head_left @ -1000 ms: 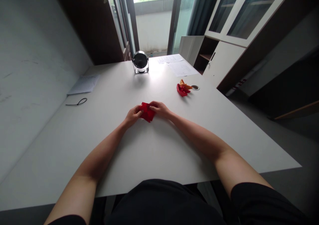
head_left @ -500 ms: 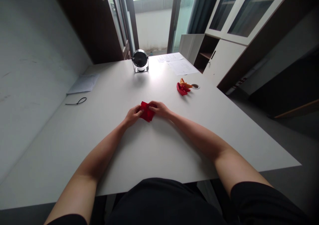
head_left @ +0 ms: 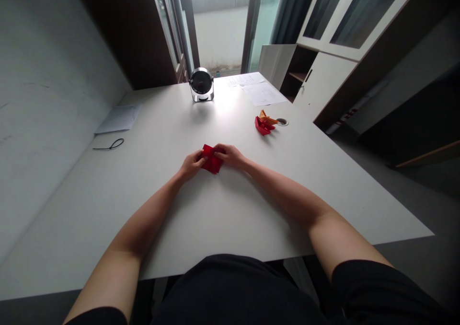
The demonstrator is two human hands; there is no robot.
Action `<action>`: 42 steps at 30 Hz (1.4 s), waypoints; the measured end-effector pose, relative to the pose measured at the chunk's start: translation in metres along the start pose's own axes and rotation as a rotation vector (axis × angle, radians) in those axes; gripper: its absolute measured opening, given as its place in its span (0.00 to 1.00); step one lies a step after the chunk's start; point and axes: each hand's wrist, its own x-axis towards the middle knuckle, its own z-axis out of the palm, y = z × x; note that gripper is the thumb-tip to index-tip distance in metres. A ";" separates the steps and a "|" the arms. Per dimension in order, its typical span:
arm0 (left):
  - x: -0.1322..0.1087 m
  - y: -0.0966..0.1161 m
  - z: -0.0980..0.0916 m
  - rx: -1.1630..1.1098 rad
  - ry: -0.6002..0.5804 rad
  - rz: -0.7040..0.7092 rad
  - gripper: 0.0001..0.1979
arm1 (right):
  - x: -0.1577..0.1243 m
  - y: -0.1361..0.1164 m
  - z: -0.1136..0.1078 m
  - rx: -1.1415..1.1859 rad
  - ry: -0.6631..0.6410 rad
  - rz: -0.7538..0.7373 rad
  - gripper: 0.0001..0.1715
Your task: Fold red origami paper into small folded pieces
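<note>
A small piece of folded red paper [head_left: 212,162] is held between both hands over the middle of the white table. My left hand [head_left: 193,164] pinches its left edge, thumb on top. On the opposite side, my right hand [head_left: 229,155] grips the upper right part with thumb and fingers. The fingers behind the paper are partly hidden. Beyond my right hand lie a red folded-paper figure [head_left: 264,126] and an orange folded-paper figure [head_left: 266,118], touching each other.
A round black device on a silver stand [head_left: 201,84] stands at the table's far side. Printed sheets [head_left: 263,94] lie at the far right, by a round cable hole [head_left: 282,121]. On the left are a clear sleeve of papers [head_left: 118,119] and a black cable tie [head_left: 109,146].
The view has tilted very slightly, so everything sits a little higher. Both hands keep the same hold on the red paper, with no clear movement.
</note>
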 end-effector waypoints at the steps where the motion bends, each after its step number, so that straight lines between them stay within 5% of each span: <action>1: 0.000 0.000 0.000 0.005 -0.002 0.002 0.14 | 0.000 0.000 0.000 -0.004 0.000 -0.001 0.15; 42: 0.000 0.004 -0.001 0.110 -0.021 0.017 0.13 | -0.002 -0.007 0.000 -0.063 0.000 -0.017 0.15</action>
